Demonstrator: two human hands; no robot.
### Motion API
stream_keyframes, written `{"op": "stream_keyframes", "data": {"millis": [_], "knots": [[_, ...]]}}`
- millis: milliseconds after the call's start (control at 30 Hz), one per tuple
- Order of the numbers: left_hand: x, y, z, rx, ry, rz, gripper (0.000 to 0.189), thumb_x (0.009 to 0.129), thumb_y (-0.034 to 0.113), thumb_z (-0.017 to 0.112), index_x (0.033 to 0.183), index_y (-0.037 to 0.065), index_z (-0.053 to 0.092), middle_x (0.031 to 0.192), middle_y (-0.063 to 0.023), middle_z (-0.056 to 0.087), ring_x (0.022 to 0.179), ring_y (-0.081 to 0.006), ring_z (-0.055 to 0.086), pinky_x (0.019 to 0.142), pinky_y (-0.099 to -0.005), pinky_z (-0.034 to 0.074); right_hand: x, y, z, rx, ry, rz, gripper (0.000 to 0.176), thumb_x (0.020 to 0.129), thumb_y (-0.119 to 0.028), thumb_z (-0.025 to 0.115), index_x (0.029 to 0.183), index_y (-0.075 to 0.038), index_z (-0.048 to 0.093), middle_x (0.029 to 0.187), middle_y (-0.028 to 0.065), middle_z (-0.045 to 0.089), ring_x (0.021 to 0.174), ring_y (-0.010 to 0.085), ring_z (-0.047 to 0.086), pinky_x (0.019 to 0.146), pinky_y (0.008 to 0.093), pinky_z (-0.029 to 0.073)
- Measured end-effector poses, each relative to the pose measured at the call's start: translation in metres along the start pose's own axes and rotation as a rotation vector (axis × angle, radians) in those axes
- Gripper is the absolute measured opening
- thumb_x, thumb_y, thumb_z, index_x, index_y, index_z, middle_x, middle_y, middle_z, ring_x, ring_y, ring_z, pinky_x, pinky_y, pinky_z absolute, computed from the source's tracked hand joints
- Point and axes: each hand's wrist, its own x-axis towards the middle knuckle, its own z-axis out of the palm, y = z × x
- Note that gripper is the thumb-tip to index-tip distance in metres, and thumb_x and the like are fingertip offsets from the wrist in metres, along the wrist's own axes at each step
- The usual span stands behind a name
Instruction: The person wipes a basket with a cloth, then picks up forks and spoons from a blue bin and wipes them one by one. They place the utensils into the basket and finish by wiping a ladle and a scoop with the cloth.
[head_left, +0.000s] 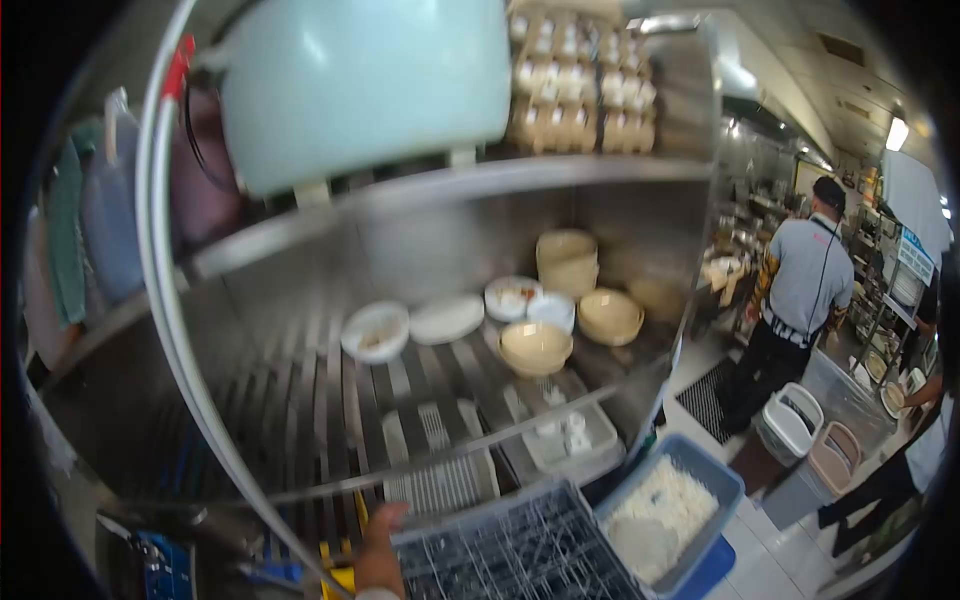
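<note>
My left hand [380,550] is at the bottom of the view, against the left side of a dark grey dish rack [520,545]. Its fingers look bent at the rack's edge, though most of the grip is hidden. The rack has an open grid inside. My right hand is out of view. Right of the rack stands a blue-grey tub [735,485] holding a white, rice-like mass [670,510].
A slatted steel shelf [300,400] ahead holds a white bowl [376,332], a white plate [447,319] and tan bowls [536,347]. Above are a pale blue container [370,90] and egg trays [580,90]. Bins [793,420] and a co-worker [810,260] are at right.
</note>
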Motion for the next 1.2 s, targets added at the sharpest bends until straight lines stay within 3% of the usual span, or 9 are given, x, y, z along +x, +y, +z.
{"op": "stream_keyframes", "data": {"millis": [167,200,233,433,567,667,867,1000,1200], "knots": [[0.023,0.023,0.016,0.719,0.64,0.168,0.047,0.084,0.032,0.062,0.123,0.005,0.062,0.121,-0.0165,0.064,0.109,-0.0332,0.062,0.089,-0.0422,0.051,-0.014,0.018,-0.026,-0.045,-0.015,0.1,0.05,0.095,-0.014,0.06,0.141,-0.004,0.042,0.129,0.0128,0.059,0.111,0.0224,0.062,0.093,0.0349,0.052],[0.054,0.019,0.019,0.249,0.712,0.261,0.051,0.086,0.025,0.064,0.132,0.006,0.055,0.126,-0.0149,0.061,0.116,-0.0292,0.057,0.1,-0.0384,0.044,-0.01,0.027,-0.035,-0.03,-0.076,0.117,0.056,0.097,-0.015,0.06,0.146,-0.003,0.035,0.133,0.0162,0.055,0.117,0.0246,0.059,0.099,0.0369,0.05],[-0.006,0.059,0.026,-0.5,0.508,0.381,0.05,0.089,0.019,0.064,0.137,0.007,0.052,0.129,-0.0115,0.059,0.119,-0.0241,0.054,0.105,-0.0335,0.038,-0.014,0.024,-0.021,-0.024,-0.099,0.136,0.062,0.095,-0.015,0.062,0.149,-0.004,0.032,0.135,0.0164,0.054,0.118,0.0239,0.058,0.1,0.0355,0.049],[0.007,0.052,-0.009,-0.893,0.431,0.39,0.044,0.092,0.015,0.06,0.133,0.006,0.049,0.132,-0.0119,0.055,0.121,-0.0264,0.054,0.1,-0.0417,0.045,-0.017,0.023,-0.006,-0.379,-0.133,0.291,0.075,0.091,-0.017,0.066,0.152,-0.004,0.025,0.139,0.0172,0.051,0.124,0.0223,0.054,0.105,0.0327,0.043],[-0.037,0.035,-0.015,-0.937,-0.087,0.103,0.042,0.091,0.004,0.043,0.133,0.003,0.044,0.133,-0.0207,0.051,0.123,-0.0448,0.05,0.096,-0.0711,0.042,-0.007,0.015,0.0,-0.351,-0.334,0.275,0.076,0.09,-0.015,0.067,0.153,-0.006,0.024,0.14,0.016,0.05,0.124,0.0223,0.053,0.105,0.0334,0.043],[-0.112,0.051,0.008,-1.105,-0.401,-0.06,0.046,0.091,0.006,0.043,0.134,-0.006,0.037,0.13,-0.0278,0.05,0.119,-0.0425,0.056,0.098,-0.0686,0.042,-0.009,-0.004,0.015,-0.416,-0.336,0.268,0.078,0.09,-0.016,0.068,0.153,-0.007,0.024,0.142,0.0149,0.048,0.127,0.0216,0.051,0.106,0.033,0.042],[-0.202,0.032,0.057,-0.542,-0.058,0.416,0.039,0.076,-0.01,0.05,0.112,-0.003,0.059,0.106,-0.0115,0.067,0.095,-0.0205,0.064,0.081,-0.0312,0.051,-0.037,-0.019,0.03,-0.445,-0.282,-0.133,0.073,0.09,-0.018,0.067,0.151,-0.008,0.03,0.144,0.0154,0.046,0.13,0.0246,0.047,0.107,0.0362,0.04],[-0.272,-0.005,0.08,-0.492,-0.068,0.446,0.04,0.075,-0.01,0.051,0.113,-0.002,0.059,0.105,-0.0106,0.066,0.094,-0.0191,0.063,0.082,-0.0309,0.05,-0.064,-0.032,0.002,0.06,-0.151,-0.098,0.061,0.09,-0.026,0.066,0.14,0.001,0.044,0.139,0.0199,0.05,0.125,0.0301,0.052,0.108,0.0426,0.042],[-0.372,-0.113,0.144,-0.325,0.017,0.404,0.022,0.076,-0.006,0.053,0.097,-0.002,0.058,0.103,-0.0099,0.067,0.091,-0.0155,0.062,0.081,-0.0278,0.048,-0.115,-0.071,0.046,-0.194,-0.112,-0.778,0.057,0.097,-0.022,0.053,0.145,0.001,0.035,0.14,0.022,0.049,0.127,0.0343,0.051,0.107,0.045,0.042]]}}
